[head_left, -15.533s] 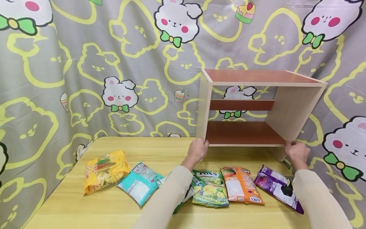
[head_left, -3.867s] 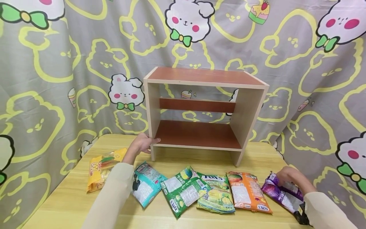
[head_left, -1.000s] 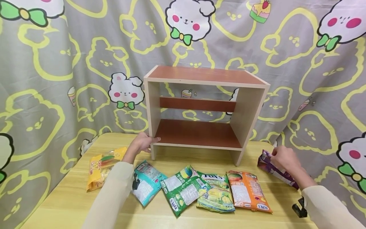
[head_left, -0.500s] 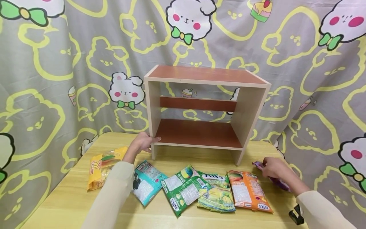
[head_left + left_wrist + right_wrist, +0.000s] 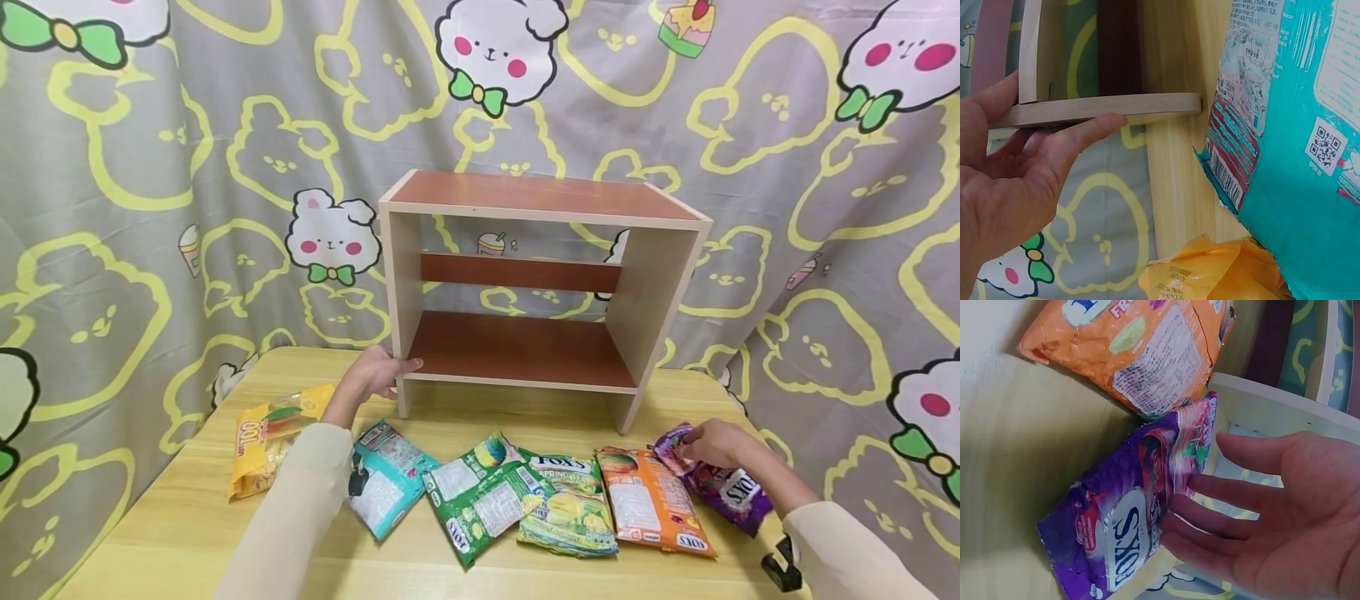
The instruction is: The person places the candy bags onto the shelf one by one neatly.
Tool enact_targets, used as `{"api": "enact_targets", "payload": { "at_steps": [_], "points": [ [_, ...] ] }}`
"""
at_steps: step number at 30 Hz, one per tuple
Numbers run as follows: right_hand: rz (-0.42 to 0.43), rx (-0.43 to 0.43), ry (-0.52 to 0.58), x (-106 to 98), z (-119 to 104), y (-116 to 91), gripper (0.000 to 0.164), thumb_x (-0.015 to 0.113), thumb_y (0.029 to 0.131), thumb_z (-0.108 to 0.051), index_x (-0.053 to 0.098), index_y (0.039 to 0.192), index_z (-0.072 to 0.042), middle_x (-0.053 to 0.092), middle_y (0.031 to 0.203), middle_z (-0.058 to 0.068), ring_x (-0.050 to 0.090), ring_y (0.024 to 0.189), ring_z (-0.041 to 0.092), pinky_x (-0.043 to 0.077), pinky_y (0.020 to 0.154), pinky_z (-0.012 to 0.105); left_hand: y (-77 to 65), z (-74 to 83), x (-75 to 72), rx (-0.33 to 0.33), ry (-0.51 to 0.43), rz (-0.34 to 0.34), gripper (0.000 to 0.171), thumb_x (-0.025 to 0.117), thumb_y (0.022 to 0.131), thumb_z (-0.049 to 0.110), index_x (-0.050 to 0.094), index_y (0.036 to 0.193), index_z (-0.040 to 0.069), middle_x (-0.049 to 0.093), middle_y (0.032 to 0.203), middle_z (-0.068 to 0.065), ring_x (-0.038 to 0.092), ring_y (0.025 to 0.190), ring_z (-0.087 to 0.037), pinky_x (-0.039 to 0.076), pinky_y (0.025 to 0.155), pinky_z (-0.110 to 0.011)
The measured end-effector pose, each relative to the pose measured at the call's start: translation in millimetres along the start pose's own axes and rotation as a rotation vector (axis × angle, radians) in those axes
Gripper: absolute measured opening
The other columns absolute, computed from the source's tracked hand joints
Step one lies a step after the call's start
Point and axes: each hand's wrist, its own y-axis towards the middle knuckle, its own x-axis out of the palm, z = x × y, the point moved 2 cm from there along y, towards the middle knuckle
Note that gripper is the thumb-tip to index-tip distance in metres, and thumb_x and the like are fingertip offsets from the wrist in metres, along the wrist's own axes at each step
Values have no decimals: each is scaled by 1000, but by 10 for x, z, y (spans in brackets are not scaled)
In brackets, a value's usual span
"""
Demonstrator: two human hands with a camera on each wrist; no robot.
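My left hand (image 5: 372,375) grips the left side panel of a small wooden shelf (image 5: 517,350); in the left wrist view its thumb and fingers lie on opposite faces of the panel (image 5: 1097,107). At the right, my right hand (image 5: 720,444) is at a purple FOX'S candy bag (image 5: 731,492), printed face up. The right wrist view has the fingers (image 5: 1210,515) nearly straight, their tips at the bag's edge, and the thumb away from it. The purple bag's upper end meets an orange FOX'S bag (image 5: 648,500).
Left of the orange bag lie a yellow-green FOX'S bag (image 5: 566,508), a green bag (image 5: 480,500), a teal bag (image 5: 386,483) and a yellow bag (image 5: 258,454). A black clip-like object (image 5: 782,567) is near the right sleeve. A patterned curtain (image 5: 225,167) hangs behind the table (image 5: 150,542).
The purple bag has been turned over and moved left toward the orange bag, its FOX'S face now showing. My right hand has loosened from it. The left hand has stayed on the shelf.
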Motion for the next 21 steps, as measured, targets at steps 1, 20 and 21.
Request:
{"api": "enact_targets", "payload": {
  "at_steps": [1, 20, 21],
  "points": [
    [3, 2, 5, -1, 4, -1, 48, 62, 89, -33, 64, 110, 10, 64, 104, 28, 59, 95, 44, 49, 81, 55, -1, -5, 1, -2, -2, 0, 53, 68, 88, 31, 54, 127, 0, 54, 128, -20, 53, 116, -35, 57, 74, -42],
    [-45, 371, 86, 45, 183, -102, 77, 44, 92, -62, 54, 92, 15, 52, 82, 25, 61, 66, 30, 55, 57, 38, 21, -6, 8, 2, -1, -7, 54, 69, 87, 31, 53, 128, 0, 53, 128, -19, 53, 117, -34, 57, 74, -42],
    [-43, 374, 79, 50, 180, -97, 82, 45, 90, -64, 53, 97, 18, 53, 84, 27, 60, 69, 31, 55, 59, 39, 23, -6, 7, 2, 0, -7, 54, 69, 87, 31, 52, 129, 0, 53, 129, -19, 52, 117, -35, 57, 74, -42]
  ]
}}
